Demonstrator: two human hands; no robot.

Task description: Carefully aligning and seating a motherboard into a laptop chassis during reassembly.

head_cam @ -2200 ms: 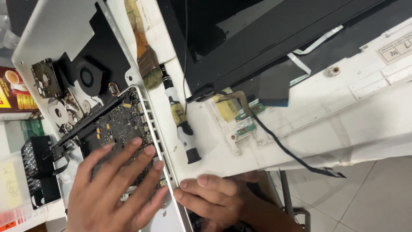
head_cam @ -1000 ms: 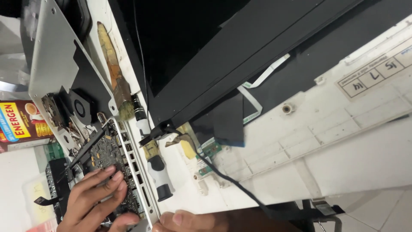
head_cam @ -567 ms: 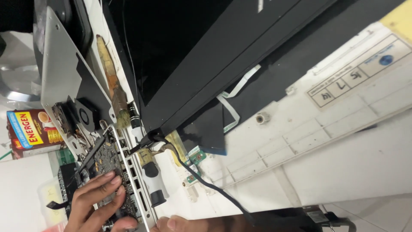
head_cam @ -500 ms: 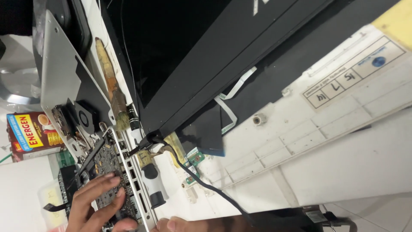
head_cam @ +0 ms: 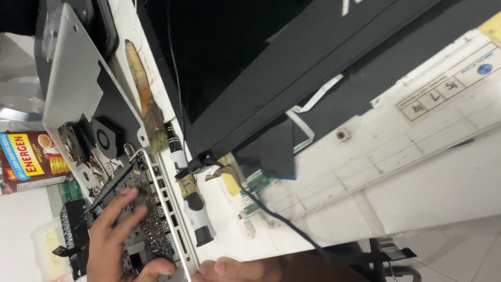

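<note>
An opened silver laptop (head_cam: 168, 206) lies at the lower left with its dark logic board (head_cam: 148, 227) bared. My left hand (head_cam: 116, 241) rests on that board, fingers spread and the thumb pressing near the lower edge. My right hand (head_cam: 237, 269) shows only as a finger or two along the bottom edge, touching the laptop's near corner; the rest is cut off. A screwdriver with a white and black handle (head_cam: 195, 209) lies just right of the laptop, between my hands and a worn wooden brush (head_cam: 146, 112).
A silver bottom cover (head_cam: 70, 78) and a small black fan (head_cam: 102, 138) lie at the upper left. A large black screen panel (head_cam: 250, 62) sits on a white, opened casing (head_cam: 396, 162) with a black cable (head_cam: 279, 222) and a small green board (head_cam: 255, 185). A red and yellow sachet (head_cam: 28, 159) is far left.
The view has swung up and to the right, so both hands have slid toward the bottom edge. My left hand stays on the logic board; less of my right hand shows.
</note>
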